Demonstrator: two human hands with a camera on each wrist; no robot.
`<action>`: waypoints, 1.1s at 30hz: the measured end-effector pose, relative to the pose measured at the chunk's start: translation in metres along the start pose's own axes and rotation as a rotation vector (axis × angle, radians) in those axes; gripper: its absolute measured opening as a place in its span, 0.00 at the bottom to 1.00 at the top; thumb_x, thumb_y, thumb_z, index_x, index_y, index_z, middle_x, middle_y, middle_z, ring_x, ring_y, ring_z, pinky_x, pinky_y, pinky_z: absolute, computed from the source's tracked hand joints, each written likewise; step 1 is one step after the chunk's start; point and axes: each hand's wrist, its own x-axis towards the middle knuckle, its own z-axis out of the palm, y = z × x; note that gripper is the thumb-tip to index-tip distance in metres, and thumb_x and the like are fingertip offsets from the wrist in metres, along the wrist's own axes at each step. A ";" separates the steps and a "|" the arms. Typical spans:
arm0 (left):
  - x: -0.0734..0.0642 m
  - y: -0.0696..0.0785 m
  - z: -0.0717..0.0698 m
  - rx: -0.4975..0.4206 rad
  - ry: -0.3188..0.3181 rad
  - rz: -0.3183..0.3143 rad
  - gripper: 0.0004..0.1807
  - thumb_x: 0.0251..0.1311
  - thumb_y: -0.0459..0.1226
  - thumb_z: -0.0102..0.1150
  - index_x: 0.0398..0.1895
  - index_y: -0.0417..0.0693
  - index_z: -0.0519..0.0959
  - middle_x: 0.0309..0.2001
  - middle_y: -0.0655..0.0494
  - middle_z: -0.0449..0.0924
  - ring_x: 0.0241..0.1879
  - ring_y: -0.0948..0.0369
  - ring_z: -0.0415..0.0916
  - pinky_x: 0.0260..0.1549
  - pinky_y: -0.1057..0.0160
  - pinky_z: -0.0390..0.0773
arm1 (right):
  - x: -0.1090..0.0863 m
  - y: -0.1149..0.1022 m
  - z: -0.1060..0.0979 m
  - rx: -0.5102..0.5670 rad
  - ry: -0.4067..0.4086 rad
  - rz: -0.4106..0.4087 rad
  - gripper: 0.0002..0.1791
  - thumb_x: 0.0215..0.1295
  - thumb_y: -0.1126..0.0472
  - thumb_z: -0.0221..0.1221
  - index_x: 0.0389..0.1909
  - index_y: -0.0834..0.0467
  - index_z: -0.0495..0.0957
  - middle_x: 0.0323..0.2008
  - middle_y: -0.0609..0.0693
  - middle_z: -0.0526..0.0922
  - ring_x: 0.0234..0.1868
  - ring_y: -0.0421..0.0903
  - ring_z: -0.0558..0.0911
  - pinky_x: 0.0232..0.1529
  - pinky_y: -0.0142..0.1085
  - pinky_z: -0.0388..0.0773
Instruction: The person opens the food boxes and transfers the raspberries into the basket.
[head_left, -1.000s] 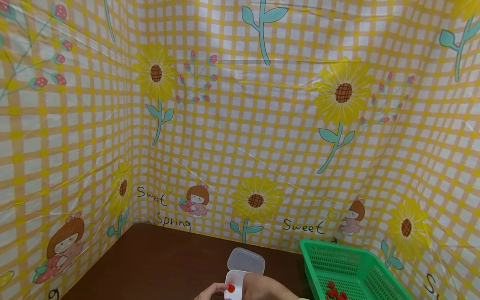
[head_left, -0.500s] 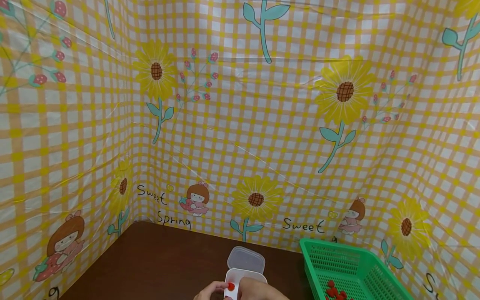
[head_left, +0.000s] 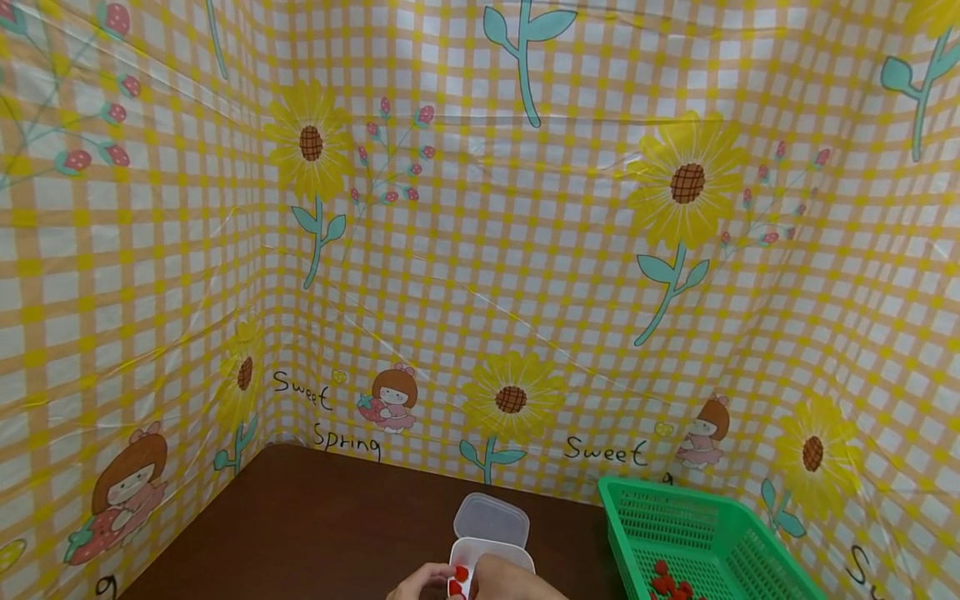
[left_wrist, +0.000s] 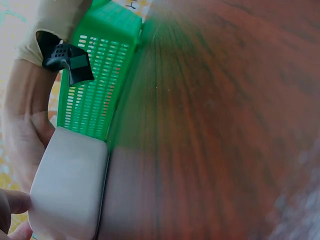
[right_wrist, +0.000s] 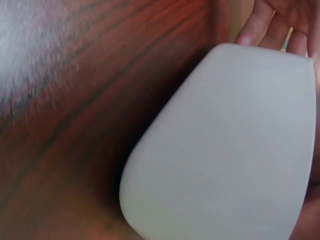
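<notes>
A small white plastic box (head_left: 467, 550) stands on the dark wooden table, its top uncovered. Two small red berry-like pieces (head_left: 461, 573) lie inside by its left wall. My left hand (head_left: 420, 581) grips the box's left side, fingertips at the rim beside the red pieces; in the left wrist view its fingers (left_wrist: 19, 202) touch the outer wall. My right hand (head_left: 510, 577) reaches over the right side down into the box. Its fingertips are hidden, so what they hold does not show. In the right wrist view the box's outer wall (right_wrist: 225, 145) covers most of the scene.
Just behind the box lies a clear plastic lid (head_left: 491, 521). To the right stands a green slotted basket (head_left: 675, 506) with several red pieces (head_left: 671, 585) in it. A checked, flower-printed cloth (head_left: 465, 275) hangs around the back and sides of the table (head_left: 337, 517).
My right hand has shifted slightly left and deeper into the box. A second red piece now shows more clearly beside the first. My left hand stays at the rim.
</notes>
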 end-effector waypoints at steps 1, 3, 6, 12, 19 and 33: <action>0.000 0.001 0.000 0.004 0.008 -0.005 0.20 0.52 0.47 0.64 0.44 0.45 0.77 0.38 0.48 0.82 0.32 0.63 0.80 0.30 0.66 0.77 | 0.000 0.000 0.001 0.016 0.013 -0.001 0.14 0.46 0.50 0.67 0.13 0.53 0.76 0.13 0.44 0.73 0.16 0.42 0.68 0.18 0.36 0.66; -0.001 0.003 0.001 0.008 0.024 -0.010 0.20 0.52 0.48 0.64 0.44 0.45 0.77 0.38 0.49 0.82 0.32 0.63 0.81 0.30 0.65 0.77 | 0.000 -0.001 0.003 0.037 0.032 -0.014 0.14 0.47 0.52 0.66 0.13 0.54 0.75 0.12 0.44 0.73 0.15 0.42 0.68 0.18 0.35 0.65; -0.002 0.004 0.000 0.001 0.025 -0.022 0.20 0.52 0.48 0.64 0.43 0.45 0.77 0.37 0.49 0.82 0.32 0.62 0.81 0.31 0.64 0.78 | 0.001 -0.001 0.005 0.079 0.058 -0.026 0.14 0.48 0.54 0.66 0.11 0.55 0.76 0.11 0.44 0.71 0.15 0.42 0.67 0.18 0.34 0.64; -0.002 0.006 0.000 0.010 0.021 -0.041 0.20 0.53 0.49 0.63 0.43 0.46 0.77 0.38 0.50 0.82 0.32 0.62 0.81 0.31 0.62 0.79 | 0.005 0.003 0.009 0.161 0.079 -0.017 0.13 0.47 0.60 0.66 0.10 0.57 0.76 0.10 0.44 0.70 0.15 0.42 0.67 0.18 0.32 0.62; -0.003 0.007 0.001 0.056 0.055 -0.031 0.20 0.52 0.51 0.63 0.43 0.48 0.78 0.38 0.50 0.83 0.31 0.65 0.80 0.30 0.65 0.77 | 0.006 0.006 0.010 0.213 0.086 -0.057 0.12 0.44 0.63 0.66 0.08 0.59 0.75 0.08 0.41 0.69 0.14 0.40 0.66 0.17 0.30 0.62; -0.004 0.006 0.001 0.047 0.031 -0.036 0.21 0.52 0.50 0.63 0.44 0.46 0.77 0.39 0.48 0.82 0.33 0.60 0.82 0.31 0.60 0.79 | 0.004 0.005 0.007 0.252 0.038 -0.061 0.09 0.46 0.69 0.63 0.11 0.63 0.77 0.10 0.43 0.69 0.15 0.40 0.67 0.17 0.29 0.61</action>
